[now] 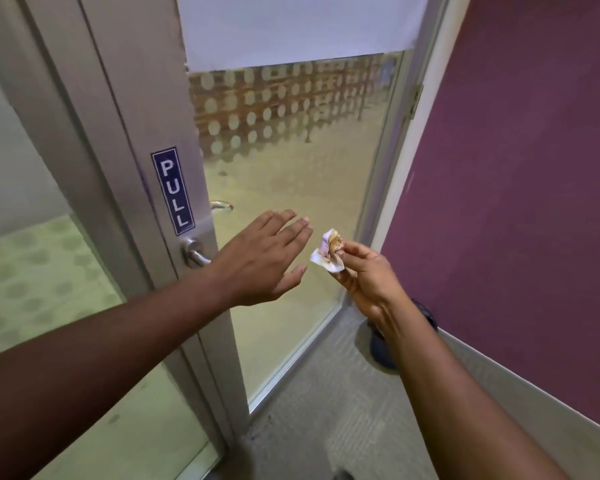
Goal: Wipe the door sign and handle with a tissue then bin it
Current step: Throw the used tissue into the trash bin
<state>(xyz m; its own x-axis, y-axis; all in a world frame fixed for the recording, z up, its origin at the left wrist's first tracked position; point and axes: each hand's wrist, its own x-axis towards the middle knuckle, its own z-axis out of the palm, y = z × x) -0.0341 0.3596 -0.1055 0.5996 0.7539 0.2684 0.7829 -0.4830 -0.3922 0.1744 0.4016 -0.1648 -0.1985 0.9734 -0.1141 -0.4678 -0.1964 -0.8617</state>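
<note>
A blue PULL sign [173, 191] is stuck upright on the grey metal stile of a frosted glass door [291, 188]. Just below it sits a silver lever handle [195, 253], partly hidden behind my left wrist. My left hand [262, 259] hovers flat in front of the glass, fingers spread, holding nothing. To its right, my right hand [362, 277] pinches a small crumpled tissue [329, 251], white with brown stains, between thumb and fingertips. The tissue is apart from the door and from my left hand.
A purple wall [516, 188] with a pale skirting board runs along the right. A dark rounded object [383, 344] sits on the grey carpet at the wall's foot, behind my right arm. A fixed frosted glass panel [32, 271] stands left of the door.
</note>
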